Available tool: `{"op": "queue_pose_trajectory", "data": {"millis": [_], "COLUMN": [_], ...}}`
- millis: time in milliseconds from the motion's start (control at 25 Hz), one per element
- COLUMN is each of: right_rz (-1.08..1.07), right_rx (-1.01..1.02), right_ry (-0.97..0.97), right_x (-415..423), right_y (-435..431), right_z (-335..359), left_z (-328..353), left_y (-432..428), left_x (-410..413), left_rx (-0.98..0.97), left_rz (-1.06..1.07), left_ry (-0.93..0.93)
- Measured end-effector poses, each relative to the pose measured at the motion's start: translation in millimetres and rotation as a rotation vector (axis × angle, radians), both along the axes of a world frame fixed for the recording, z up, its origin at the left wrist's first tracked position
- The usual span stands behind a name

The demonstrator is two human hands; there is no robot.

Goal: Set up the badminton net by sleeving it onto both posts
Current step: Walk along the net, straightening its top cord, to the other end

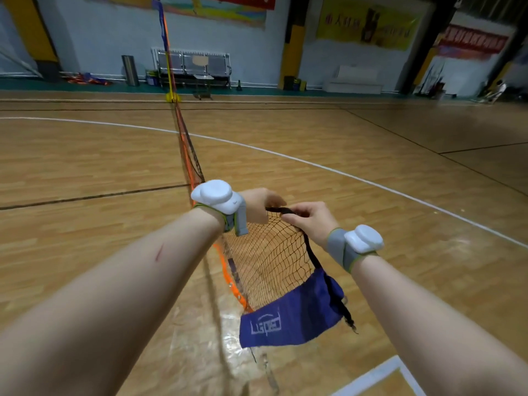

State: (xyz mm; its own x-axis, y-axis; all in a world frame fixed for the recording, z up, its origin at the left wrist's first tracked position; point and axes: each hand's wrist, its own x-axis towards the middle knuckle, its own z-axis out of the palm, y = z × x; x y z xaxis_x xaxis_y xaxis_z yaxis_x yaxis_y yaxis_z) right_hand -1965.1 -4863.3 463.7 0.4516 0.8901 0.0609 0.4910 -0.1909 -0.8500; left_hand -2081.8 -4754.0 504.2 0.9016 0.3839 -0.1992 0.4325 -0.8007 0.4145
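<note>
A dark mesh badminton net (268, 261) with orange edging stretches away from me to a far post (168, 58) on a yellow base (171, 97). The net's near end carries a black sleeve band (280, 210) and a blue fabric tab (291, 318) hanging below. My left hand (261, 204) grips the black band from the left. My right hand (310, 221) pinches the same band just to the right. Both wrists wear white trackers. No near post shows in view.
Wooden court floor with white and black lines lies all around. A metal bench (194, 67), a grey bin (130, 70) and a small cone (239, 86) stand by the far wall. A person (498, 91) crouches at far right.
</note>
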Motion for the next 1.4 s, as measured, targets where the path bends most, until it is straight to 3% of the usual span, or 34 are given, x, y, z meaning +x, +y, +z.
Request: {"op": "queue_pose_trajectory", "data": {"millis": [360,600,1040,1400], "right_rz": [0.060,0.015,-0.199,-0.366], "right_rx": [-0.036,-0.219,-0.310,-0.204], "right_ry": [0.039,0.061,-0.096,-0.026], "right_x": [4,-20,-72,-64], "right_y": [-15,-32,-90,-133], "right_z": [-16,-49,-60,-40], "left_z": [-7,7,0,-14], "left_y": [-18,-24,-60,-90], "left_x": [1,-23,-73,-68], "left_rx": [0.092,0.075,0.061,0.098], "left_rz": [0.029,0.076,0.004,0.033], "left_ry": [-0.185,-0.310,-0.309,-0.188]}}
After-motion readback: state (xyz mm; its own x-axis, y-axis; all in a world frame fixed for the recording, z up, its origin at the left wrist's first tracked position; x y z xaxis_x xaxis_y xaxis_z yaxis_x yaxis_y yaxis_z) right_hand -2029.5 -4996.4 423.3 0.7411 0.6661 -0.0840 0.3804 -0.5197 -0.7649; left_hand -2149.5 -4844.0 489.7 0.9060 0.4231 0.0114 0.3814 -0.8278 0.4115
